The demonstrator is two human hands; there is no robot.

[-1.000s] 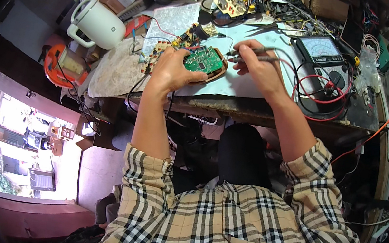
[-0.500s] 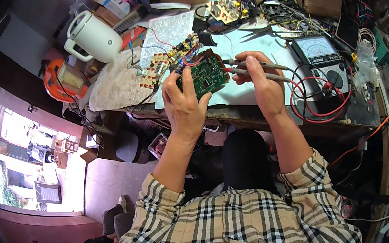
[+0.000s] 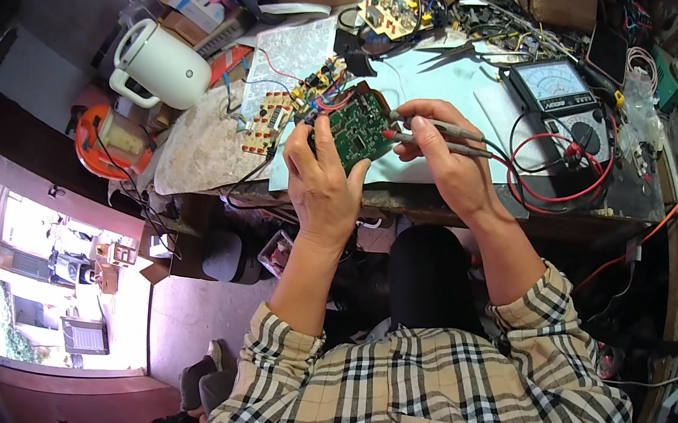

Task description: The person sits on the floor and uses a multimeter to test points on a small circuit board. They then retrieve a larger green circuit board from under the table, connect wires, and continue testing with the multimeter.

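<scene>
My left hand [image 3: 322, 179] grips a green circuit board [image 3: 359, 139] by its near left edge, tilting it above the bench. Red and blue wires run from the board's far left side to a component-laden board [image 3: 322, 81] behind it. Between the fingers of my right hand [image 3: 449, 153] are two test probes [image 3: 450, 147], one with a black lead and one with a red lead. Their tips point left at the green board's right edge; whether they touch it I cannot tell. The leads loop right to an analog multimeter [image 3: 565, 104] with a needle dial.
Left of the boards stand a white kettle [image 3: 165, 69] and an orange container [image 3: 108, 143]. Another beige board [image 3: 395, 15] and black pliers [image 3: 447, 55] lie at the back. A tangle of cables and scraps [image 3: 509, 24] covers the far right, near a dark phone [image 3: 606, 54].
My right hand has shifted slightly down, and the red probe's tip now sits lower beside the board's right edge. My left hand keeps its grip, with the board almost still.
</scene>
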